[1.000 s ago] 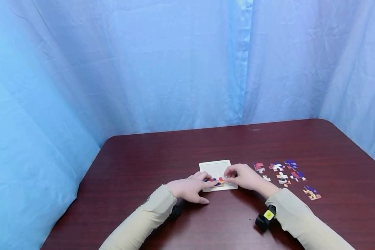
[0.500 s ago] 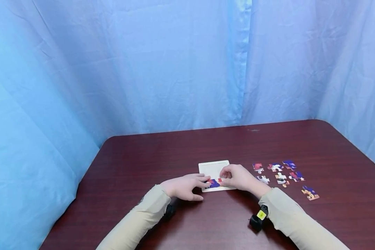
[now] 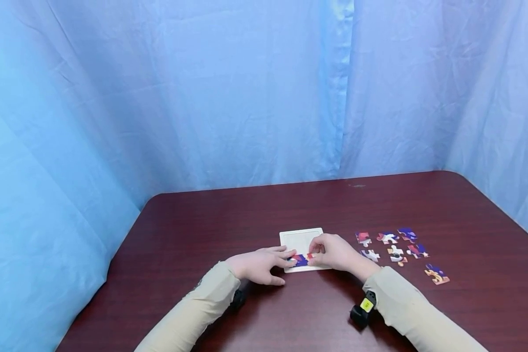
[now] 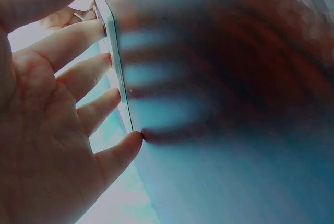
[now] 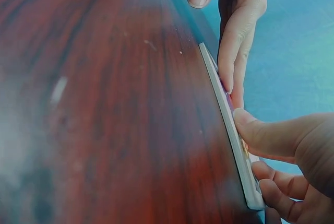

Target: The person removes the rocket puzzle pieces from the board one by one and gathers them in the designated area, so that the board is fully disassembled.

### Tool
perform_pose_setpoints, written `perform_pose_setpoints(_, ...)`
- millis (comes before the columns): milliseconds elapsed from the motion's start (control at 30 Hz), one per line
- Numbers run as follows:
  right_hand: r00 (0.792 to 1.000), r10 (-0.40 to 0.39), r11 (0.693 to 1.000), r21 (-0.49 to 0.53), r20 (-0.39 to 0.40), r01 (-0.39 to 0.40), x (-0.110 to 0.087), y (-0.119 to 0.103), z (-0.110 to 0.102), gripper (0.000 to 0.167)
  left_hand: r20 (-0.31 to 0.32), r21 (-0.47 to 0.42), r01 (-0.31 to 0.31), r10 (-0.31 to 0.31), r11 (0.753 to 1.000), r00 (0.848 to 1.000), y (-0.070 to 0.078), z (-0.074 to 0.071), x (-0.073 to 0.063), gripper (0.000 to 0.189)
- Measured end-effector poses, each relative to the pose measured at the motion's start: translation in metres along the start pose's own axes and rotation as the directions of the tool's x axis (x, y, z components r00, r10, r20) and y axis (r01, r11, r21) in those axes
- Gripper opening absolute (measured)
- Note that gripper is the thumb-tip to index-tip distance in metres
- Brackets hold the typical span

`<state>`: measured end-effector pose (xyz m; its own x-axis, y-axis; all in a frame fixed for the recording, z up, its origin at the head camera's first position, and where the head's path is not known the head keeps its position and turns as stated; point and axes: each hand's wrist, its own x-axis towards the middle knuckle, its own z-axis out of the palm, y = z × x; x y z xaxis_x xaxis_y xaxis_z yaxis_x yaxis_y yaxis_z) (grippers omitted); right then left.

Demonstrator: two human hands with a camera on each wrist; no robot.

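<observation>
A white puzzle tray lies flat near the middle of the table, with purple and red jigsaw pieces along its near side. My left hand reaches in from the left, fingers spread and fairly straight, fingertips on the tray and its pieces; the left wrist view shows that palm and the fingertips at the tray's edge. With thumb and curled fingers, my right hand pinches a red and orange jigsaw piece at the end of the row. That piece is mostly hidden by the thumb in the right wrist view.
Several loose jigsaw pieces lie scattered to the right of the tray, one nearer the right forearm. Dark red wood forms the table. Blue curtains hang behind it and at both sides.
My right hand has shifted slightly left along the row, still at the piece. The left hand has drawn back a little to the left, uncovering more of the purple pieces.
</observation>
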<state>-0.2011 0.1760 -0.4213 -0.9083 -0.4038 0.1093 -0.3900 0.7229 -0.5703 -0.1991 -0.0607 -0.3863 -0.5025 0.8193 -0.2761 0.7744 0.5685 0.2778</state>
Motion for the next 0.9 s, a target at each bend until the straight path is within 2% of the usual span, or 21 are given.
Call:
perform_pose_setpoints(233,1.0,-0.028,0.999,-0.02,0.008,0.028,0.003,-0.003,0.0,0.018,0.001,0.015,0.007,-0.007,1.0,1.0,0.001,0.001,0.0,0.051)
perform_pose_setpoints(633,0.996,-0.084,0.985,-0.148,0.019,0.086,0.004,-0.008,0.0,0.021,0.003,0.007,0.019,-0.019,1.0,1.0,0.003,-0.001,-0.001,0.052)
perform_pose_setpoints(767,0.996,-0.08,0.987,-0.134,0.027,0.083,0.003,-0.01,0.0,0.021,0.012,0.008,0.027,-0.027,1.0,1.0,0.003,-0.001,-0.001,0.052)
perform_pose_setpoints(900,0.998,-0.057,0.996,-0.07,0.033,0.06,0.001,-0.011,0.001,0.02,0.015,0.009,0.027,-0.027,1.0,1.0,0.003,0.0,0.0,0.053)
